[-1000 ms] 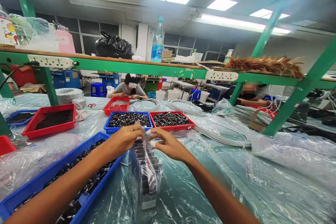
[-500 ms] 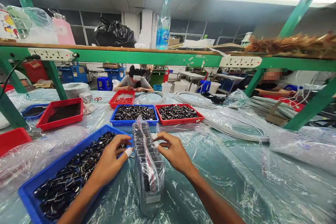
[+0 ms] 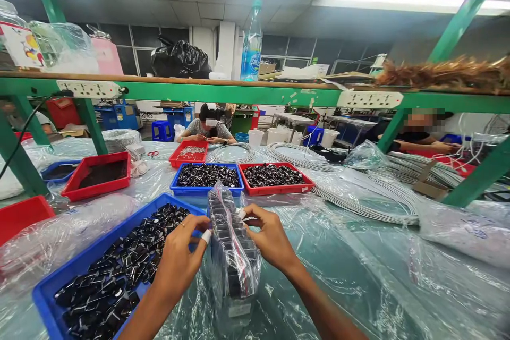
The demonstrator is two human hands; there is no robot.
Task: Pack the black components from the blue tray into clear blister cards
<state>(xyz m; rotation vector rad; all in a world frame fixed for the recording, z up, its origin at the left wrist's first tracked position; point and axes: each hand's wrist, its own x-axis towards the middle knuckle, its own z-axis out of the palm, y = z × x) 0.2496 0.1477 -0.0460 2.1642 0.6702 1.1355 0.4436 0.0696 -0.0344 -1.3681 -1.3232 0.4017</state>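
A clear zip-lock bag (image 3: pixel 241 260) with a red seal line lies in the middle, packed with a row of dark flat pieces divided into layers. A pale label shows at its near end. My left hand (image 3: pixel 185 247) is at the bag's left side, thumb and forefinger curled against its edge. On the opposite side, my right hand (image 3: pixel 271 236) has bent fingers touching the plastic. White coverings wrap some fingertips on both hands. Left of the bag, partly under my left forearm, a large blue tray (image 3: pixel 85 248) holds many small black parts with shiny metal bits.
Behind the bag stand a smaller blue tray (image 3: pixel 207 190) and a red tray (image 3: pixel 279 189), both with black parts. Coils of pale cable (image 3: pixel 370 204) lie at right. A green shelf frame (image 3: pixel 223 96) crosses overhead. Two people sit beyond it. Plastic sheeting covers the table.
My hands have come closer to the bag's sides and now touch it. The bag and trays appear slightly lower and further right as the view shifts.
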